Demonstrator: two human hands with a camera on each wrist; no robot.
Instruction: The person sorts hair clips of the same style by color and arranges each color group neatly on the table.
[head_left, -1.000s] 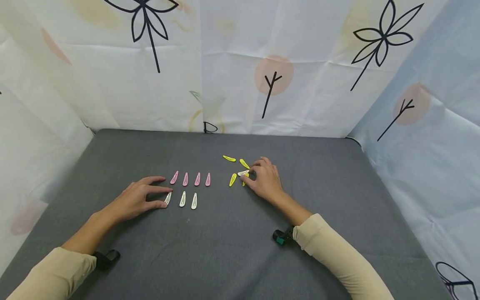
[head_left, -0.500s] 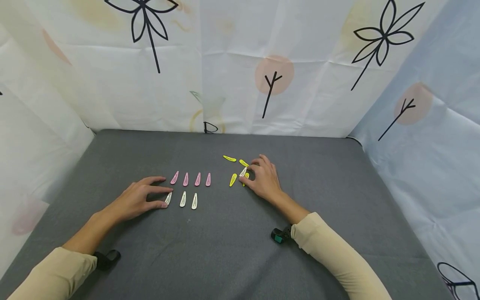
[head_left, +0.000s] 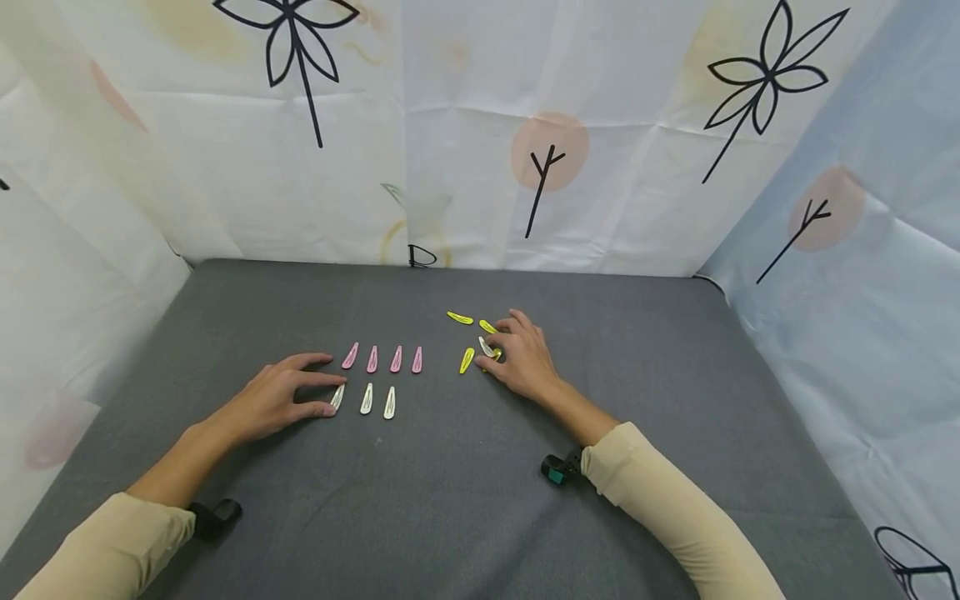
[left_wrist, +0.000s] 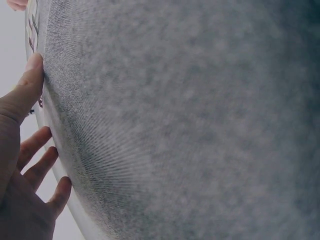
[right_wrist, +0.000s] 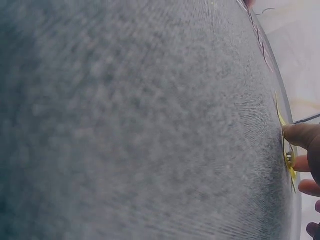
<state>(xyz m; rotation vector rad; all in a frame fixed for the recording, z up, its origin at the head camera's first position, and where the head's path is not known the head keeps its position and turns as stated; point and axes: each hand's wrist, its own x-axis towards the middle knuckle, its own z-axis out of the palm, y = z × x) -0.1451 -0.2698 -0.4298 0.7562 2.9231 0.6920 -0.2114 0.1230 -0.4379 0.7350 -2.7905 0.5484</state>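
Observation:
Several snap hair clips lie on the grey cloth. In the head view my left hand (head_left: 273, 397) has thumb and index fingertip spread at the two ends of a white hair clip (head_left: 337, 397), which lies flat. Two more white clips stand to its right, the nearer one (head_left: 367, 398) and the farther one (head_left: 390, 402). My right hand (head_left: 525, 357) pinches another white hair clip (head_left: 486, 347), tilted between thumb and forefinger. Right under those fingers a yellow clip (head_left: 497, 354) is partly hidden. In the right wrist view the thumb (right_wrist: 300, 134) overlaps the yellow clips.
A row of pink clips (head_left: 396, 359) runs behind the white row. More yellow clips surround my right hand: one on the left (head_left: 467, 360), one behind (head_left: 460, 317) and one near the knuckles (head_left: 487, 326). Patterned fabric walls (head_left: 465, 167) enclose the table.
The white clip in my right hand has turned from lying nearly sideways to tilting up leftward, as the fingers shift slightly left. My left hand stays in place.

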